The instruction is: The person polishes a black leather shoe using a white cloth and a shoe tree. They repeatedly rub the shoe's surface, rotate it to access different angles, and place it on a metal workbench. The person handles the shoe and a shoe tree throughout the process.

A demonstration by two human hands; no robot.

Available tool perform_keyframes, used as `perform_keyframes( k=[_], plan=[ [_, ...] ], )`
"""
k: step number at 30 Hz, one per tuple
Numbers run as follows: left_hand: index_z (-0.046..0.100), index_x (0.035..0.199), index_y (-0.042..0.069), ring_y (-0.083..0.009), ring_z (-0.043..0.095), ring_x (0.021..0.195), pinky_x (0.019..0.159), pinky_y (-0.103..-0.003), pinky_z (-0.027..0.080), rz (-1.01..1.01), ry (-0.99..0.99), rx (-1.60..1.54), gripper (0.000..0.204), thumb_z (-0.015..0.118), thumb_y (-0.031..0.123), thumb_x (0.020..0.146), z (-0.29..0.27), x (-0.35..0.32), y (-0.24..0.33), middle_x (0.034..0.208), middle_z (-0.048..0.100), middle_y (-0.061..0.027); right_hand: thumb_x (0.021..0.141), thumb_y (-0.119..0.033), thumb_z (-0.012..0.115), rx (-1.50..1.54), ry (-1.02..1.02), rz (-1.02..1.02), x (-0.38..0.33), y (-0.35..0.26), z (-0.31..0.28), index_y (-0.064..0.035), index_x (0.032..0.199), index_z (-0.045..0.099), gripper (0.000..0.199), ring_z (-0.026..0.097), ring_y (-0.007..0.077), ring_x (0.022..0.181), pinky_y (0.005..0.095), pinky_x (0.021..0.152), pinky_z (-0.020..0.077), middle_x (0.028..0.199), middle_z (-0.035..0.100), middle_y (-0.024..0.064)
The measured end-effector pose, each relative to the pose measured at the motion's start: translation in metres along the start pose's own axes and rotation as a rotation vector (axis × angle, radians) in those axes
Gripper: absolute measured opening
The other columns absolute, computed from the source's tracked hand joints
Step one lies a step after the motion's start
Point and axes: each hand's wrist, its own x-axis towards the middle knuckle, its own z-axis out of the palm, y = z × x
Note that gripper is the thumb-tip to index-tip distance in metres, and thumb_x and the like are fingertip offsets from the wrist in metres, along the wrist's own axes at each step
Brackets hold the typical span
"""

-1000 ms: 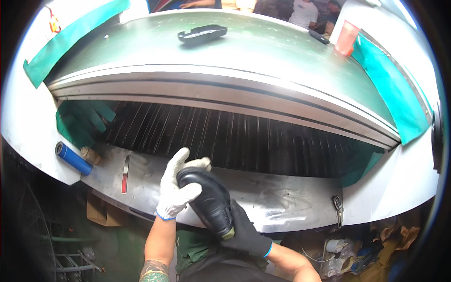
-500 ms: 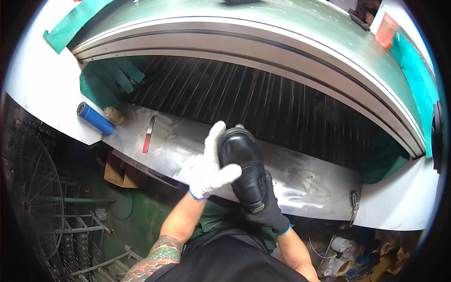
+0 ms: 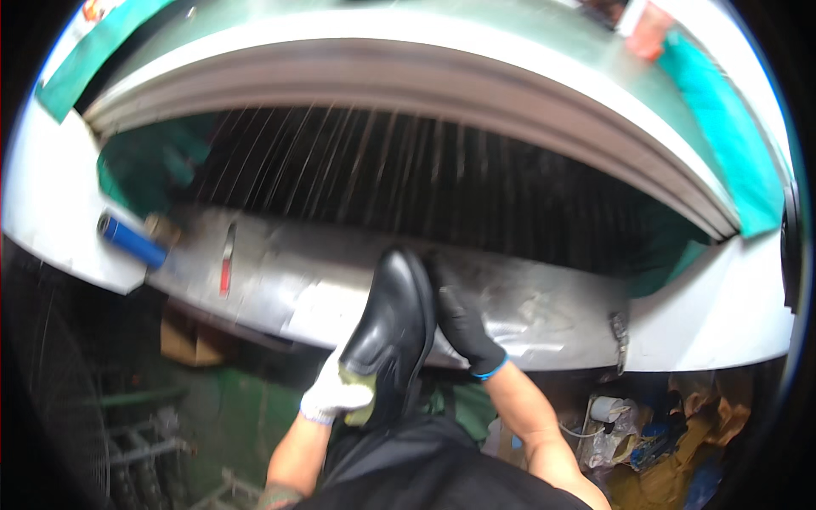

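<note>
A glossy black shoe (image 3: 391, 310) is held over the front of the metal ledge, its toe pointing away from me. My left hand (image 3: 338, 387), in a white glove, is closed around the heel end, where a yellow-green form (image 3: 360, 393) shows in the shoe's opening. Along the shoe's right side lies my right hand (image 3: 463, 327) in a black glove, its fingers stretched out toward the toe. Whether those fingertips press on the shoe cannot be told, as they blur into the dark background.
On the metal ledge (image 3: 544, 323) lie a red-handled knife (image 3: 226, 270) and a blue cylinder (image 3: 132, 240) at left, and a dark hand tool (image 3: 620, 340) at right. Beyond it, dark rods run under a pale beam (image 3: 408, 76). A cardboard box (image 3: 191, 340) sits below left.
The shoe has turned over from sole to upper and come nearer me. My left hand went from its side to the heel; my right hand left the heel for the right side.
</note>
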Motion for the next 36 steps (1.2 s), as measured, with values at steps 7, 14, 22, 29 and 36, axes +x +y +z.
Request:
perform_keyframes(
  k=[7, 14, 22, 29, 36],
  plan=[
    [0.045, 0.154, -0.007, -0.03, 0.057, 0.138, 0.12, -0.044, 0.041, -0.193, -0.043, -0.153, 0.103, 0.09, 0.01, 0.062, -0.019, 0.004, -0.004, 0.147, 0.06, -0.0181, 0.111, -0.032, 0.049, -0.123, -0.202, 0.12, 0.079, -0.033, -0.003, 0.0012, 0.107, 0.074, 0.042, 0.068, 0.0195, 0.101, 0.0355, 0.1, 0.0512, 0.107, 0.075, 0.0111],
    [0.05, 0.15, -0.007, -0.0278, 0.067, 0.125, 0.11, -0.041, 0.052, -0.356, 0.022, -0.277, 0.088, 0.084, 0.005, 0.07, -0.044, 0.014, -0.015, 0.14, 0.066, -0.0175, 0.107, -0.036, 0.055, -0.476, -0.343, 0.062, 0.098, 0.005, -0.033, -0.0001, 0.094, 0.073, 0.042, 0.064, 0.0158, 0.09, 0.034, 0.087, 0.0517, 0.093, 0.072, 0.0089],
    [0.052, 0.148, -0.004, -0.0267, 0.066, 0.125, 0.111, -0.039, 0.051, -0.361, 0.2, -0.177, 0.078, 0.079, 0.014, 0.077, -0.02, 0.009, -0.01, 0.141, 0.065, -0.017, 0.107, -0.034, 0.054, -0.586, -0.502, -0.17, 0.09, -0.005, -0.017, 0.0016, 0.086, 0.069, 0.044, 0.065, 0.0231, 0.08, 0.0389, 0.08, 0.0524, 0.081, 0.067, 0.0148],
    [0.056, 0.146, -0.002, -0.0258, 0.065, 0.125, 0.112, -0.037, 0.05, -0.369, 0.285, -0.078, 0.072, 0.08, 0.022, 0.082, 0.0, 0.022, -0.014, 0.141, 0.066, -0.0167, 0.104, -0.024, 0.054, -0.879, -0.578, -0.553, 0.073, -0.006, -0.022, -0.0012, 0.075, 0.055, 0.037, 0.054, 0.0343, 0.069, 0.0473, 0.069, 0.0454, 0.073, 0.054, 0.0186],
    [0.059, 0.144, 0.001, -0.0249, 0.064, 0.124, 0.112, -0.036, 0.049, -0.169, 0.528, 0.192, 0.068, 0.08, 0.029, 0.086, -0.027, -0.002, -0.013, 0.14, 0.066, -0.0165, 0.098, -0.025, 0.056, -0.951, -0.537, -0.71, 0.061, -0.009, -0.001, -0.0041, 0.083, 0.064, 0.028, 0.06, 0.0389, 0.076, 0.0492, 0.074, 0.0496, 0.08, 0.062, 0.0196]
  ],
)
